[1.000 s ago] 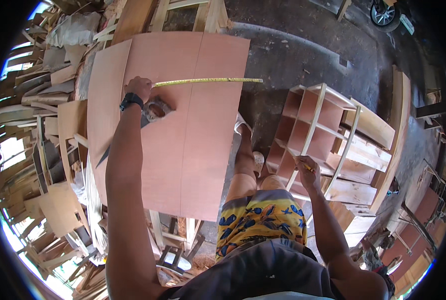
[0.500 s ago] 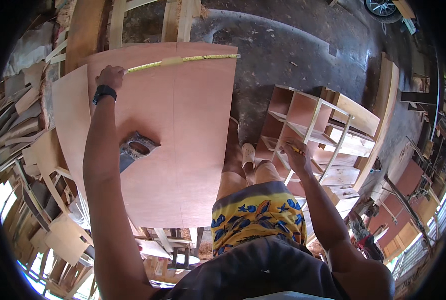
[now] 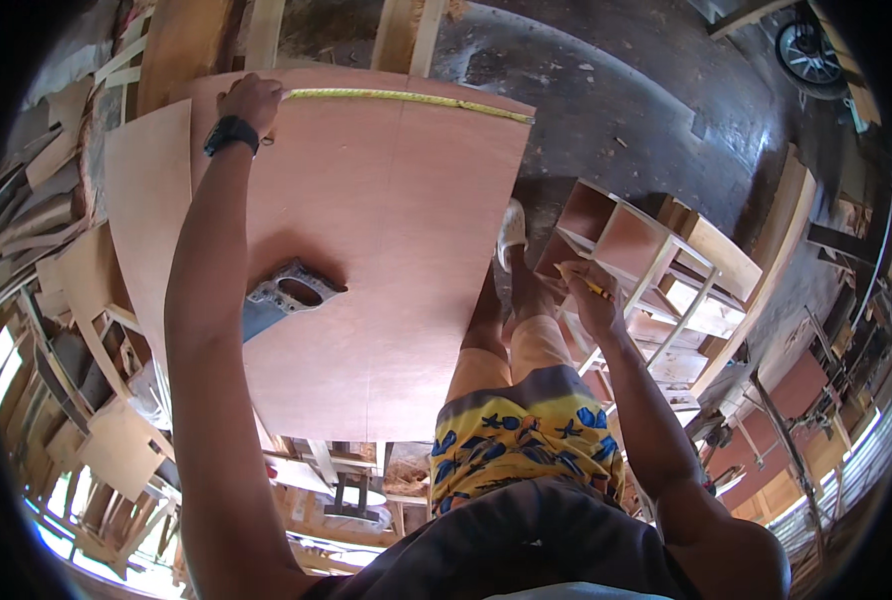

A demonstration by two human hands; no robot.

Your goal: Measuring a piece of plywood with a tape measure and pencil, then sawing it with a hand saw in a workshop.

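Note:
My left hand [image 3: 253,101], with a dark watch on its wrist, is closed at the left end of a yellow tape measure [image 3: 396,96]. The blade runs across the far part of a reddish plywood sheet [image 3: 406,240] to its right edge. My right hand [image 3: 596,298] pinches a yellow pencil [image 3: 594,287], clear of the sheet's right side and above a wooden shelf frame. On the plywood lies a handsaw [image 3: 296,288]; my left forearm hides part of its blade. A faint line runs along the sheet from far to near.
The divided wooden shelf frame [image 3: 656,245] stands at the right on the dark floor [image 3: 606,80]. Offcuts and boards [image 3: 41,215] are heaped at the left. Long timbers [image 3: 263,40] jut out beyond the sheet. A wheel [image 3: 812,52] shows at the far right.
My view has shifted, and the sheet now sits further right in it. The tape's blade, still stretched across, bows differently. One foot has stepped forward beside the sheet; the pencil stays in my right hand.

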